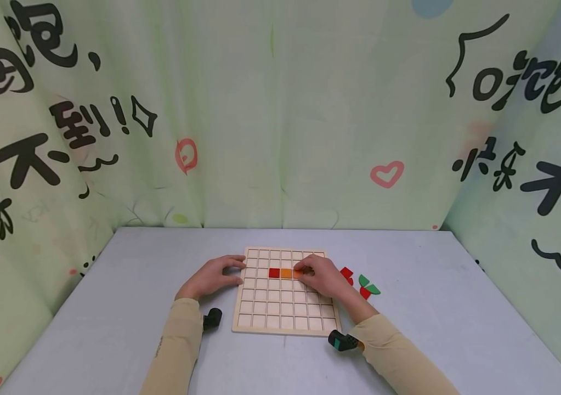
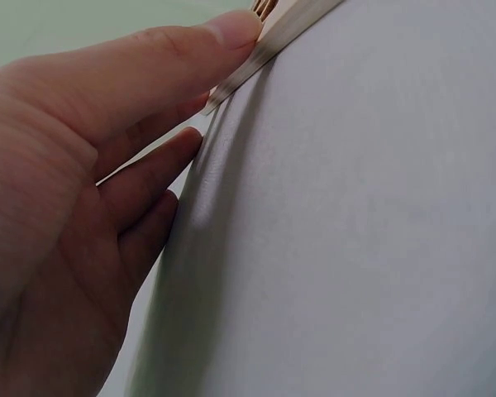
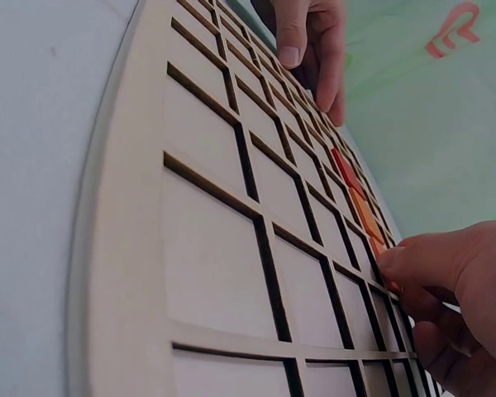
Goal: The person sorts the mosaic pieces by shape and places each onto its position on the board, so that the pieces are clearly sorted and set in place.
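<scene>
A wooden grid board (image 1: 286, 331) lies flat on the table. Along one of its upper rows sit a red square tile (image 1: 274, 273) and an orange tile (image 1: 286, 273), side by side. Just right of these, my right hand (image 1: 321, 276) pinches a small orange piece (image 1: 297, 274) at a cell; the fingertips partly cover it. In the right wrist view, the thumb (image 3: 397, 258) presses at that piece. My left hand (image 1: 217, 276) touches the board's left edge with thumb and fingers spread along it. The left wrist view shows its thumb (image 2: 236, 31) at the rim.
Right of the board lie loose red pieces (image 1: 346, 272) and green pieces (image 1: 372, 288), partly behind my right forearm. A white table (image 1: 408, 263) carries everything. Printed curtains (image 1: 280, 109) enclose its back and sides. Each wrist bears a small black camera (image 1: 213, 318).
</scene>
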The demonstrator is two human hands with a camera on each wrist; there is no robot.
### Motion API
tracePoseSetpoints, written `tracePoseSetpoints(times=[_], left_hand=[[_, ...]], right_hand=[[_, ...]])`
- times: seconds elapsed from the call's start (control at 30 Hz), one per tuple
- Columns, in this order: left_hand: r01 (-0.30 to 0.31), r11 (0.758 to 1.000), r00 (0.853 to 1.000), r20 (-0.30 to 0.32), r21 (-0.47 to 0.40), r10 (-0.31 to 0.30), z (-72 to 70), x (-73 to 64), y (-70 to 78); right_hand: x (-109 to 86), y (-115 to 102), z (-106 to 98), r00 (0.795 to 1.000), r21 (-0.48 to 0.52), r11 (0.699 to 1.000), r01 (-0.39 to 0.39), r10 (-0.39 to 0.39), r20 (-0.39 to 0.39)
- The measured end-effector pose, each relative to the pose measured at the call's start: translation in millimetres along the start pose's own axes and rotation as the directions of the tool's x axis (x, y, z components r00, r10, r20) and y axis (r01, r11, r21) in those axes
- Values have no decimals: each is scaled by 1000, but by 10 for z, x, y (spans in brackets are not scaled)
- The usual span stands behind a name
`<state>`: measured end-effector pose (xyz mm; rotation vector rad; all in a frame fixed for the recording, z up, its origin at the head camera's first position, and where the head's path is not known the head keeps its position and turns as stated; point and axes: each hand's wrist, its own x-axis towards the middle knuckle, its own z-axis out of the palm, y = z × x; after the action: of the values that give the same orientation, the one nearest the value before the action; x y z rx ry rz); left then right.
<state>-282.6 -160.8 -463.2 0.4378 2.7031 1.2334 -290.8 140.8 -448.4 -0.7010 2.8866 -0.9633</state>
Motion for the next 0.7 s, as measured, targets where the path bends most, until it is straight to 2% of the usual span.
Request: tracePoseSetpoints(times=[0.33, 0.7], left_hand=[[13, 1000, 1000, 4, 7, -13, 6, -4, -1], [-4, 1000, 1000, 3, 0, 4, -6, -4, -7]], right_hand=[[9, 27, -6, 1000, -25, 1000, -8, 7, -27], [21, 45, -1, 1000, -44, 999, -11, 10, -12]])
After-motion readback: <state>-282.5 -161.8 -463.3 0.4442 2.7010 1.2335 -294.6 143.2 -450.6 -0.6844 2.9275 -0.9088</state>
